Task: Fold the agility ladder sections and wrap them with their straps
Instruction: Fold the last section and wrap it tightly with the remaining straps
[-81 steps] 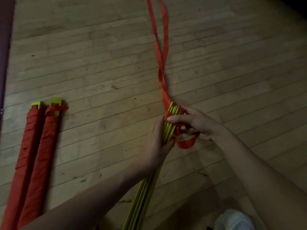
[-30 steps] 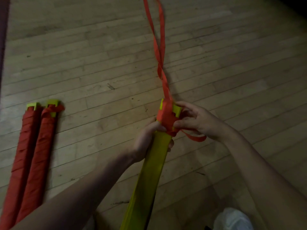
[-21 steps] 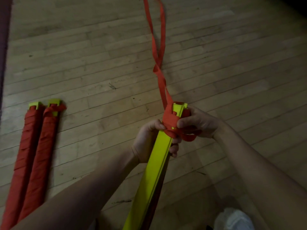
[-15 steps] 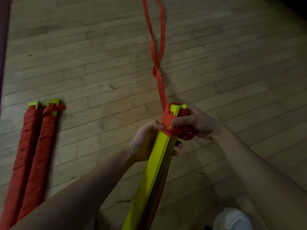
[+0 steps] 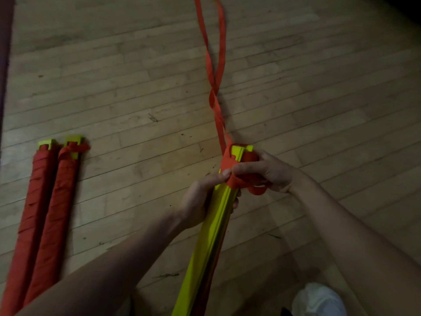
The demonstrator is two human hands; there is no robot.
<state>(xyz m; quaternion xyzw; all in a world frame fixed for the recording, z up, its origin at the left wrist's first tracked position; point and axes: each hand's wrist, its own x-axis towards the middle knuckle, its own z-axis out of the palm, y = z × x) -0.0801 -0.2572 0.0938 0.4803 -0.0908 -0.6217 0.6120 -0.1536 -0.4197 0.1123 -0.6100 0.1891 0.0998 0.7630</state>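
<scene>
Ladder section [image 5: 204, 247], the folded yellow one, is held up off the wooden floor [image 5: 136, 87] between your hands. It tilts away from you, its lower end leaving the bottom edge of the view and its notched top end pointing forward.

Your left hand [image 5: 200, 199] grips the stack just below that top end. Its fingers are curled round the far side and its thumb reaches up to touch the red wrap.

The strap [image 5: 226, 159] is wound round the top end in a few turns, with yellow plastic showing above it. Your right hand [image 5: 268, 172] clasps those turns from the right, thumb on the near face and fingers curled behind, so the wrap is pinched in place. The two thumb tips meet on the red band. A slack loop [image 5: 257, 190] of strap hangs just under your right hand.

From the top of the wrap two tails of strap run forward over the floor. They cross once part-way along, then pass out of the top edge of the view.

Well apart to your left, two bundles lie flat and side by side, touching: the outer bundle [image 5: 32, 213] and the inner bundle [image 5: 55, 213]. Each is covered in red strap, with a yellow end cap showing at the far end.

A white object [image 5: 319, 299] sits at the bottom right; you cannot tell from this view what it is.
</scene>
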